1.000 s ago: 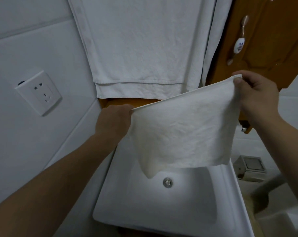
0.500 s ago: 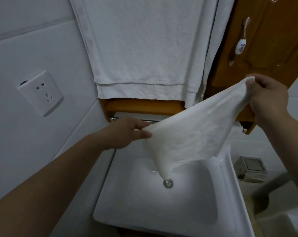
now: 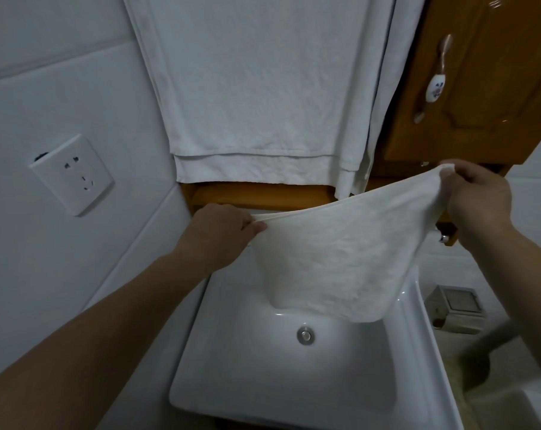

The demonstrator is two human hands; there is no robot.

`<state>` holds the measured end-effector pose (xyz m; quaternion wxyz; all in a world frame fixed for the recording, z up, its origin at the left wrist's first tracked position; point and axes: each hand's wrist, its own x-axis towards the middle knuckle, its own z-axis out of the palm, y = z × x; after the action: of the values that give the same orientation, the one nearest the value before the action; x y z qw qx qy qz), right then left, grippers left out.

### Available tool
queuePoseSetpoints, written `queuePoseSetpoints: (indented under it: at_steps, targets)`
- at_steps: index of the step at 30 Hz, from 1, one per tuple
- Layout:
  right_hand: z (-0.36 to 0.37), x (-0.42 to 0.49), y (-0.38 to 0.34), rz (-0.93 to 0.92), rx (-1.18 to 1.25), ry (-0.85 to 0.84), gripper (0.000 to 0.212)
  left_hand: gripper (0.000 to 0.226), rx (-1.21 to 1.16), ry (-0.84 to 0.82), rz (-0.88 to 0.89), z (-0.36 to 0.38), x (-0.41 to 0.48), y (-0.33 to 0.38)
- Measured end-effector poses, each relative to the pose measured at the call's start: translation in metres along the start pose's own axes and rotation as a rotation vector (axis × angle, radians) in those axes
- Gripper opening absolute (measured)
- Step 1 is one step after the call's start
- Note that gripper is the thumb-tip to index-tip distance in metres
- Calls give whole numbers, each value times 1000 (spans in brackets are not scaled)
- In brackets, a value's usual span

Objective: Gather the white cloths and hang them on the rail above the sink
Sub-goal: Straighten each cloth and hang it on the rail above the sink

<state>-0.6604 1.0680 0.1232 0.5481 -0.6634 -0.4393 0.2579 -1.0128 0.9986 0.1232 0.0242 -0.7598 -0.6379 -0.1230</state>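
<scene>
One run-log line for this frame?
left hand: grips small white cloth | right hand: grips other corner | cloth: spread above white ceramic sink | unhung

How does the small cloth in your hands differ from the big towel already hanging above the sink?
The small cloth is stretched between the left hand and right hand, sagging over the sink; the big towel hangs flat and untouched. The small cloth is far smaller. It shows a single layer, while the big towel shows doubled bottom edges. Both are white.
</scene>
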Motion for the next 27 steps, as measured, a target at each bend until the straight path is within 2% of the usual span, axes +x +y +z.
queuePoseSetpoints:
  at_steps: [3, 6, 8, 11, 13, 16, 18, 19, 24, 27]
  targets:
    - [-2, -2, 7, 39, -41, -21, 28, 43, -271, -49, -106, -3, 2, 0]
    - [-2, -5, 9, 84, -34, -52, 27, 26, -408, 20, -177, -6, 1, 2]
    - [-2, -7, 10, 88, -40, -78, 27, 22, -348, 119, -179, -7, 0, 1]
    - [-1, -7, 11, 103, -31, -104, 26, 19, -197, 259, -63, -1, -1, -1]
    - [0, -8, 11, 115, -33, -106, 23, 21, -193, 346, 0, 2, -4, -2]
    - [0, -10, 11, 111, -30, -112, 20, 48, -228, 433, -41, 0, -8, 0]
    - [0, -11, 12, 106, -36, -119, 19, 62, -246, 391, -119, -3, -7, 2]
    - [0, -11, 11, 106, -40, -122, 20, 59, -271, 347, -166, -5, -6, 2]
    - [1, -15, 4, 92, -58, -102, 28, 9, -468, 173, -353, -5, 3, -6]
    - [4, -16, -1, 70, -66, -63, 29, 6, -662, 146, -452, -7, 6, -8]
